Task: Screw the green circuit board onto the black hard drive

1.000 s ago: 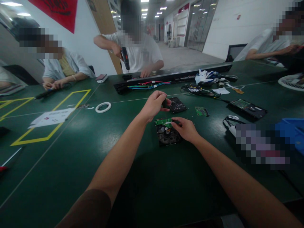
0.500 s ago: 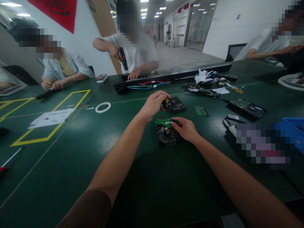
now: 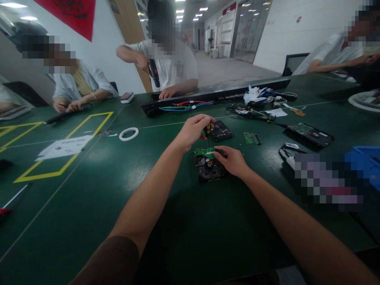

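Note:
In the head view, a black hard drive (image 3: 210,171) lies on the green table, with a green circuit board (image 3: 203,152) along its far side. My left hand (image 3: 193,130) is closed around a small black and yellow screwdriver (image 3: 208,130), held upright above that board. Its thin tip is hard to make out against the drive. My right hand (image 3: 230,159) grips the drive's right side, thumb and fingers at the board's right end. Just beyond the screwdriver lies a second hard drive (image 3: 222,130). A loose green circuit board (image 3: 252,138) rests to its right.
Another drive (image 3: 310,135), cables and a blue bin (image 3: 363,164) are on the right. A white ring (image 3: 128,134) and a paper sheet (image 3: 63,147) lie leftward. Across the table, a person (image 3: 178,71) holds a power drill (image 3: 154,73) over a long black panel (image 3: 249,88).
The screwdriver in my left hand has turned slightly and stands more upright, showing more of its yellow stripes. My right hand and the drive stay in place.

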`<state>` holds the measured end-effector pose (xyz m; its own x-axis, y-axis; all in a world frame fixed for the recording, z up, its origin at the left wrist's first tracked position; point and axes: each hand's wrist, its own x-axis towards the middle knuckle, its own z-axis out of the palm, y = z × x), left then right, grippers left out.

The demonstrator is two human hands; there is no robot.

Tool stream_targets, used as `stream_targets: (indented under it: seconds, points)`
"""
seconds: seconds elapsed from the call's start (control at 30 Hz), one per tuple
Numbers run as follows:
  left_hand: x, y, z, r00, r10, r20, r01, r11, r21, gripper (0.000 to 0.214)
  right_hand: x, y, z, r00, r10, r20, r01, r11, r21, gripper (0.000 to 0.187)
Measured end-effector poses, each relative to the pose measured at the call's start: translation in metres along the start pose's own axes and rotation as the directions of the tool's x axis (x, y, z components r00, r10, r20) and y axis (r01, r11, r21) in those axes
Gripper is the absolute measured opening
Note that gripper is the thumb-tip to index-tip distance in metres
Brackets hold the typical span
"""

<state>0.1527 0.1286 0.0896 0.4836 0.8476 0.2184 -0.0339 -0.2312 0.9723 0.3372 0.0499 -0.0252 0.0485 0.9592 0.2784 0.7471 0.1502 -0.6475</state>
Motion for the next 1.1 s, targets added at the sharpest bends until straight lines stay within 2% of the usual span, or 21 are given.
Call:
stream_targets:
  seconds: [0.2,0.33,0.6,0.8,1.0,1.1]
  points:
    - [-0.0007,-0.0029,0.0004,1.0,0.021,0.009,-0.021,1.0,0.022,0.021,0.0004,-0.002,-0.0011,1.0,0.001,0.003,-0.001,1.0,-0.017,0.036]
    - [-0.001,-0.0011,0.0003,1.0,-0.007,0.001,0.007,1.0,0.006,0.018,0.0004,-0.0018,-0.0007,1.0,-0.004,0.001,0.004,1.0,-0.014,0.035]
    - [-0.0008,-0.0001,-0.0037,1.0,-0.027,-0.009,0.026,0.996,-0.085,0.017,-0.0005,-0.0026,-0.0008,1.0,0.011,0.0,-0.011,1.0,-0.002,0.036]
    - [-0.0022,0.0002,0.0014,0.994,-0.095,0.051,0.103,0.975,-0.197,0.019,0.0002,-0.0038,-0.0019,1.0,0.001,0.008,-0.001,1.0,-0.015,0.036]
    - [0.0005,-0.0023,0.0002,0.992,-0.126,0.003,0.123,0.96,-0.252,0.015,0.0,-0.0023,-0.0005,1.0,0.004,0.013,-0.004,1.0,0.005,0.037]
    - [0.0012,-0.0034,-0.0009,0.993,-0.116,0.025,0.119,0.96,-0.254,0.016,0.0001,-0.0012,0.0003,1.0,0.013,0.005,-0.013,1.0,0.009,0.037]
